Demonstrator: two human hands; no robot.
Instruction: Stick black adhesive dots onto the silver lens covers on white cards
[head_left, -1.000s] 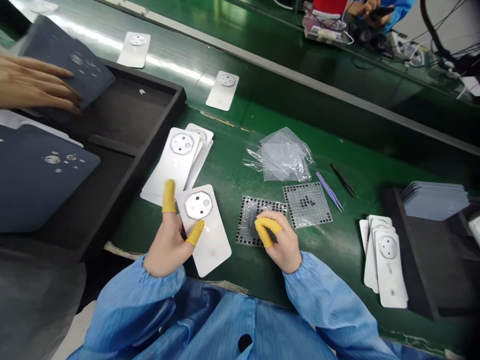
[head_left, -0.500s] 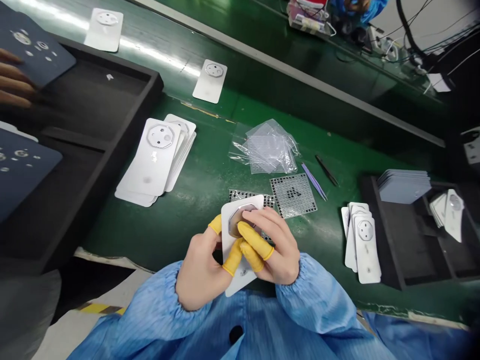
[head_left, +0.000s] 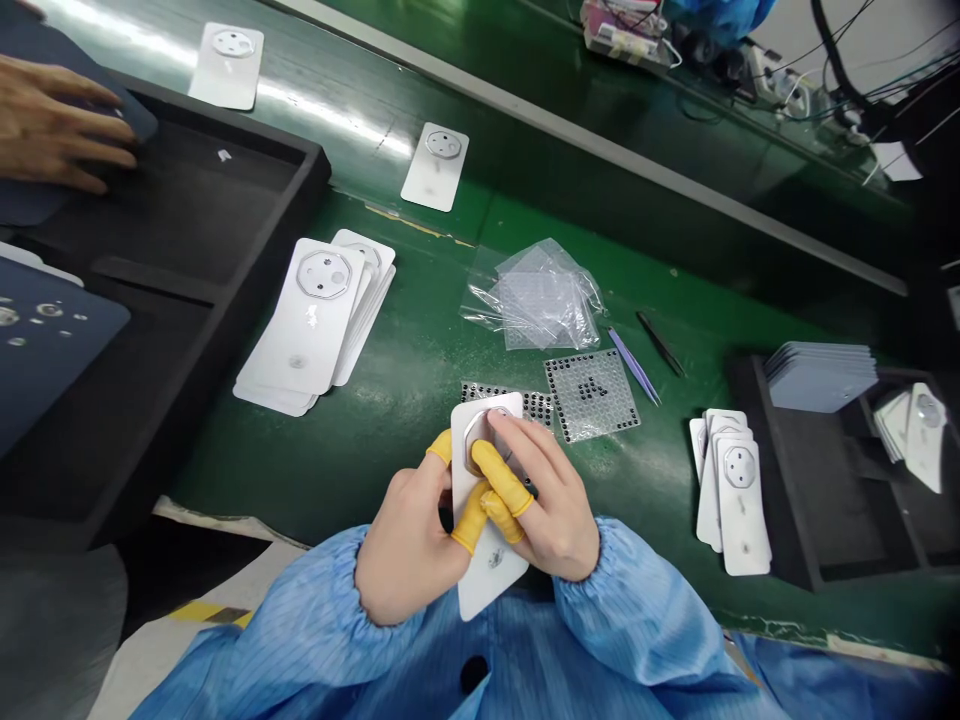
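Note:
My left hand (head_left: 409, 540) grips a white phone back cover (head_left: 487, 575) by its left edge, a yellow finger cot on the thumb, which lies across the front. The cover is tilted above the table. On its face, my right hand (head_left: 544, 490) presses against the octagonal camera ring (head_left: 471, 440), fingers bent, with yellow cots on the index finger and thumb. Any small part under those fingertips is hidden. Just beyond the cover lie a clear sheet dotted with small black pieces (head_left: 592, 395) and a second such sheet (head_left: 538, 403), partly covered.
A stack of white covers (head_left: 296, 330) lies at left, another (head_left: 739, 500) at right. Purple tweezers (head_left: 634, 365), black tweezers (head_left: 660, 343) and clear plastic bags (head_left: 540, 295) lie ahead. Black trays (head_left: 311, 170) flank both sides. Another person's hand (head_left: 67, 125) is at far left.
The two covers on the far strip have shifted slightly right. The other person's hand has reached farther right over the dark panel. My fingers moved a little on the cover, which sits slightly lower.

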